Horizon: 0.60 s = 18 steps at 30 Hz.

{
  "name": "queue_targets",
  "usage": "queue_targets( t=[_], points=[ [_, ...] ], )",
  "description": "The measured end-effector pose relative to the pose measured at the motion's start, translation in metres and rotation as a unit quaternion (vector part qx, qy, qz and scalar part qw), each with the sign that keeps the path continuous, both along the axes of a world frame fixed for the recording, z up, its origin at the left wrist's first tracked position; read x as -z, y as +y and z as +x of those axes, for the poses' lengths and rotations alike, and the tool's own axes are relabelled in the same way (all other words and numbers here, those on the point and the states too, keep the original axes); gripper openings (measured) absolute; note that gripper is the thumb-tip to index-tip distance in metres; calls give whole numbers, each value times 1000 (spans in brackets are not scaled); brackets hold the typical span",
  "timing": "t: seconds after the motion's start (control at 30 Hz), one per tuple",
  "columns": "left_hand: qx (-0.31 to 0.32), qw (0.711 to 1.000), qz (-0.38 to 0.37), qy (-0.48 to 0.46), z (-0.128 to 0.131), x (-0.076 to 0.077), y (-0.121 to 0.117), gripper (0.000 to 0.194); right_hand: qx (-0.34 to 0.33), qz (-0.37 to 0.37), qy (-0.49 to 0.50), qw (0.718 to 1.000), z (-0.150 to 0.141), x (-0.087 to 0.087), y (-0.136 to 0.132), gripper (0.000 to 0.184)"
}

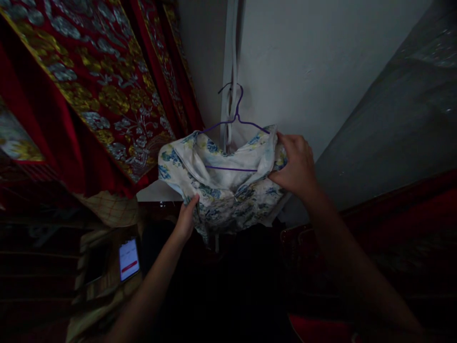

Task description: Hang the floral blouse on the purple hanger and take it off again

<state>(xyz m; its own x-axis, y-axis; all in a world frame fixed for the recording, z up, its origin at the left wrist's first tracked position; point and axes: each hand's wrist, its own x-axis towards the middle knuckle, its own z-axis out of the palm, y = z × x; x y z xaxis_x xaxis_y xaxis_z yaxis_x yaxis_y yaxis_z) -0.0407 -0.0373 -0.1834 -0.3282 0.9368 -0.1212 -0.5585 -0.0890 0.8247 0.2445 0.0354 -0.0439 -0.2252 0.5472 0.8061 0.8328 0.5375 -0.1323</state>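
A white garment [221, 200] with blue and yellow flowers hangs on a thin purple hanger [236, 114] in front of me, its neckline facing up. The hanger's hook is beside a pale cord at the wall; whether it rests on the cord I cannot tell. My right hand [295, 164] pinches the garment's shoulder at the hanger's right end, thumb in front. Lower down, my left hand [187, 216] grips the garment's left side below the sleeve, thumb on the front and the other fingers hidden behind the cloth.
Red cloth [117, 95] with gold and silver embroidery hangs at the left. Below it, a phone with a lit screen [129, 259] lies on a wooden surface [84, 305], beside a dark flat object [96, 263]. A pale wall [303, 62] stands behind; clear plastic sheeting [403, 124] hangs at the right.
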Motion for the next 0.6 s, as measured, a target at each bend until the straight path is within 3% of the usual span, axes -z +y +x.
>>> queue_targets(
  t=[0.1, 0.2, 0.27, 0.33, 0.43, 0.5, 0.6],
  points=[
    [-28, 997, -17, -63, 5, 2, -18, 54, -56, 3, 56, 997, -3, 13, -13, 79],
    [-33, 996, -26, -78, 12, 1, -34, 63, -137, -24, 241, 960, -16, 43, -39, 45],
    [-12, 997, -24, -67, 20, -1, -43, 71, -142, -83, 415, 895, -32, 74, -57, 32],
    [16, 998, -24, -64, 27, -4, -50, 76, -114, -190, 531, 818, -54, 108, -70, 44],
    [55, 995, -30, -79, 35, -10, -56, 74, -147, -389, 558, 718, -91, 144, -79, 65],
    [85, 993, -27, -78, 37, -14, -58, 68, -176, -418, 545, 705, -111, 150, -82, 63],
    [95, 994, -18, -47, 36, -15, -57, 60, -199, -369, 536, 733, -123, 143, -86, 52]
  ],
)
